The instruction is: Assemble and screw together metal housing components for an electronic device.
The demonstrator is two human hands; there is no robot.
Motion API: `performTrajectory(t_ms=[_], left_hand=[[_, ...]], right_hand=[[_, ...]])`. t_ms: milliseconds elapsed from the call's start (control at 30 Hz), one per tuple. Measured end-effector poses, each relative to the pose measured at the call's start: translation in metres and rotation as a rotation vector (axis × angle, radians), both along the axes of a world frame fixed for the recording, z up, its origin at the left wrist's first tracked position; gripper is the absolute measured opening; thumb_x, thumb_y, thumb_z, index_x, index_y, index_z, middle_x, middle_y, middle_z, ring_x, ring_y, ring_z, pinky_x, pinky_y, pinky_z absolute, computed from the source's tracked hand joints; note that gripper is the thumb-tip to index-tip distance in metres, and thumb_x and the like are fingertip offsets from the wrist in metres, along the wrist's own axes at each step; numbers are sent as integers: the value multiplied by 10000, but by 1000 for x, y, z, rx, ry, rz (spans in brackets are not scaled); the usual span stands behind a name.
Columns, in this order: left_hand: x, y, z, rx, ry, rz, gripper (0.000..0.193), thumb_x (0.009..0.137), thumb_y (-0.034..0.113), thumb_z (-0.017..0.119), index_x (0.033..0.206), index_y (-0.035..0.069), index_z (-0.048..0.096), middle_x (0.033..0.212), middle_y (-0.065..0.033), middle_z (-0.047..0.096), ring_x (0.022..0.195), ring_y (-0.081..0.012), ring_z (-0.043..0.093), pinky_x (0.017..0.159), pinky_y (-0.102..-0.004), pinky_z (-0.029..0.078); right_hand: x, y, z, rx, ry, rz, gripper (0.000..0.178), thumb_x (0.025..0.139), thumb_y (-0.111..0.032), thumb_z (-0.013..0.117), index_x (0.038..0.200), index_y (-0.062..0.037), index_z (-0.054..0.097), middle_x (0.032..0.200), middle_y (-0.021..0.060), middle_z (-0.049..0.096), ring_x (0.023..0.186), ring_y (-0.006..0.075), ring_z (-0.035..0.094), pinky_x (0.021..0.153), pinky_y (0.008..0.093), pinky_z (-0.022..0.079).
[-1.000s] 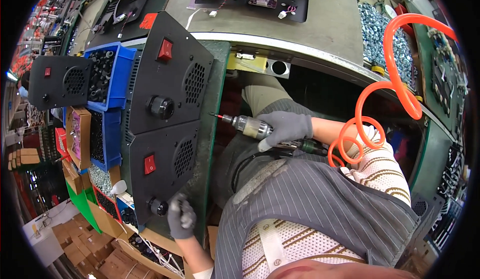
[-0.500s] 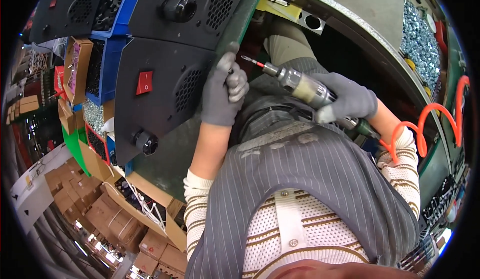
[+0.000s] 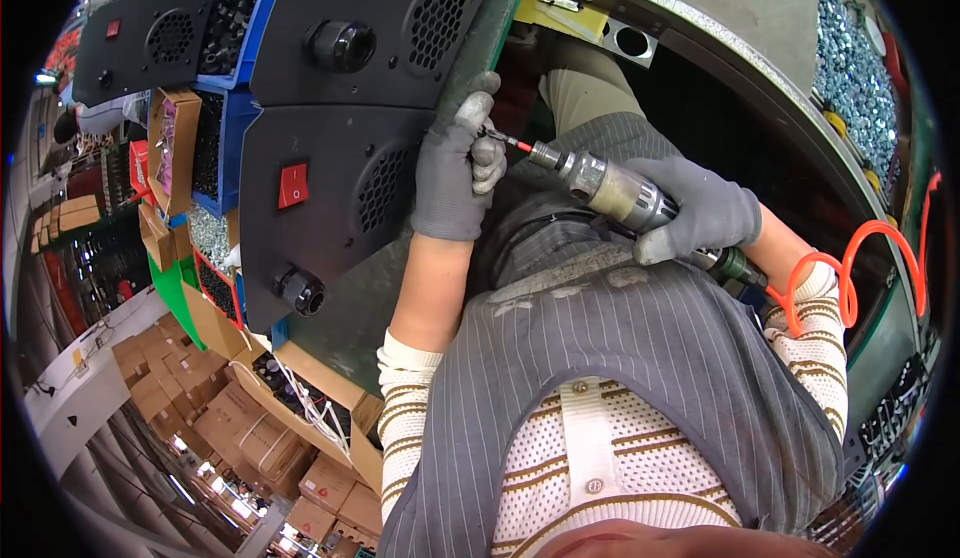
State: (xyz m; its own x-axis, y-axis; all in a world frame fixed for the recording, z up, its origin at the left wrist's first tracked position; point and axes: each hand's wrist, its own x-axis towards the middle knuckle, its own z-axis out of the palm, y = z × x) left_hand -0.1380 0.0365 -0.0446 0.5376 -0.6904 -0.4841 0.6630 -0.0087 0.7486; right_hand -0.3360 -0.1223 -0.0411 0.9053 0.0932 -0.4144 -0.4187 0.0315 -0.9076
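Screwdriver [image 3: 608,188] gripped in the closed right hand [image 3: 698,204]; left hand [image 3: 452,180] half-curled at the bit [image 3: 518,144], contents unclear; best held steady, in line.

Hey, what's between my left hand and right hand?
The head view shows the power screwdriver, held in your right hand, its bit pointing toward your left hand.
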Motion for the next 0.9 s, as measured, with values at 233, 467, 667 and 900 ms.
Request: performTrajectory(t_ms=[233, 467, 667, 900], left_hand=[[2, 2, 8, 235, -309, -91, 205, 901, 115, 559, 1079, 72, 651, 591, 62, 473, 411, 14, 316, 358, -155, 241], [9, 5, 8, 318, -301, -224, 312, 912, 230, 543, 1151, 42, 615, 603, 77, 405, 437, 4, 306, 381, -159, 235], [11, 72, 5, 308, -424, -605, 564, 916, 453, 500, 1218, -22, 537, 689, 60, 412, 517, -5, 325, 422, -176, 235], [71, 145, 66, 753, -850, -1052, 377, 855, 328, 639, 1074, 21, 652, 1025, -97, 658, 1009, -234, 588, 917, -343, 421]], right_hand=[[2, 1, 7, -156, -3, 55, 590, 634, -316, 794, 1078, -1, 566, 840, 109, 635, 750, 213, 620, 696, 329, 489], [11, 2, 9, -370, -9, 102, 592, 633, -377, 775, 1052, -13, 570, 793, 155, 637, 761, 284, 633, 690, 353, 485], [27, -19, -6, -306, -66, -110, 542, 641, -344, 765, 1011, 8, 585, 816, 135, 625, 757, 226, 604, 700, 343, 473], [53, -54, -25, -484, -159, -157, 554, 657, -374, 762, 1006, 14, 576, 807, 143, 629, 765, 260, 609, 715, 347, 468]])
